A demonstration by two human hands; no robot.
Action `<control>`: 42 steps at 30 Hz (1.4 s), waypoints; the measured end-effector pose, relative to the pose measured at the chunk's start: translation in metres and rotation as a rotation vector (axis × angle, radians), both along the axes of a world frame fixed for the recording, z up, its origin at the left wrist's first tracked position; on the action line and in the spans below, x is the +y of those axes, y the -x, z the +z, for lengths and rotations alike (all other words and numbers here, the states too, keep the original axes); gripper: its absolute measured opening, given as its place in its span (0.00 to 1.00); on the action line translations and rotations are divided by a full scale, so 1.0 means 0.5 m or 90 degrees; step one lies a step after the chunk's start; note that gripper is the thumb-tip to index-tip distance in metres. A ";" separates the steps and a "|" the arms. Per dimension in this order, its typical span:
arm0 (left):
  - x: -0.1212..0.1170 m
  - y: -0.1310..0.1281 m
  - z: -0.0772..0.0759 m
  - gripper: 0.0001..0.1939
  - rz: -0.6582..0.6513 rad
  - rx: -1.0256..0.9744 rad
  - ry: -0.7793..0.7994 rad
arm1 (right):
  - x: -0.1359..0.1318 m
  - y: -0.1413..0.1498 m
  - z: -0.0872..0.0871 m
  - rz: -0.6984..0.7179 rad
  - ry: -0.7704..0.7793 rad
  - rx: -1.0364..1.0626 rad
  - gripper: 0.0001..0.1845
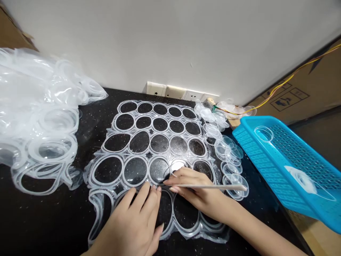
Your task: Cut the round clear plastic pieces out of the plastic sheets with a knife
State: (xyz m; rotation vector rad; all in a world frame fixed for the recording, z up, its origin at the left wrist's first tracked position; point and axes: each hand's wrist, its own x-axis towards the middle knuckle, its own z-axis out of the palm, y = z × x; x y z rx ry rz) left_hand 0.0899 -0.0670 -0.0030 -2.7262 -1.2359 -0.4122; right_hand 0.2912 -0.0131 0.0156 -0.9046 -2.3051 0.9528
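A clear, flexible plastic sheet [149,155] with rows of round rings lies flat on the black speckled tabletop. My left hand [130,220] rests on its near part, fingers stretched out and pressing beside a ring edge. In my right hand [197,186] is a slim metal pair of tweezers [218,186], pinched between thumb and fingers. Its tip points left, close to my left fingertips, at the lower edge of a ring. My right fingers partly cover a ring with a bright light reflection. Loose clear discs [226,147] lie overlapping along the sheet's right side.
A heap of ringed plastic sheets [50,117] stands at the left. At the right is a blue perforated basket [266,167] with a few thin rings in it. Wall sockets [176,92], yellow-red wires [282,83] and a cardboard box [301,89] are behind.
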 end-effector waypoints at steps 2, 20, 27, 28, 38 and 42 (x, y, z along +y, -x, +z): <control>-0.001 0.000 -0.001 0.22 -0.005 -0.001 -0.003 | -0.002 0.002 -0.001 0.017 -0.052 -0.022 0.12; 0.005 -0.003 0.001 0.25 -0.012 -0.032 -0.033 | -0.015 0.011 -0.002 0.025 -0.137 -0.010 0.11; 0.010 -0.005 0.005 0.21 -0.014 -0.022 -0.032 | -0.019 0.014 -0.004 0.013 -0.223 -0.093 0.12; 0.011 -0.004 0.006 0.20 -0.014 -0.021 -0.032 | -0.022 0.015 -0.006 0.009 -0.262 -0.117 0.12; 0.013 0.002 -0.005 0.19 -0.031 0.004 -0.038 | -0.025 0.024 -0.021 0.012 -0.369 -0.194 0.17; 0.007 0.007 -0.010 0.20 -0.037 0.009 -0.031 | -0.014 0.024 -0.031 -0.012 -0.372 -0.150 0.15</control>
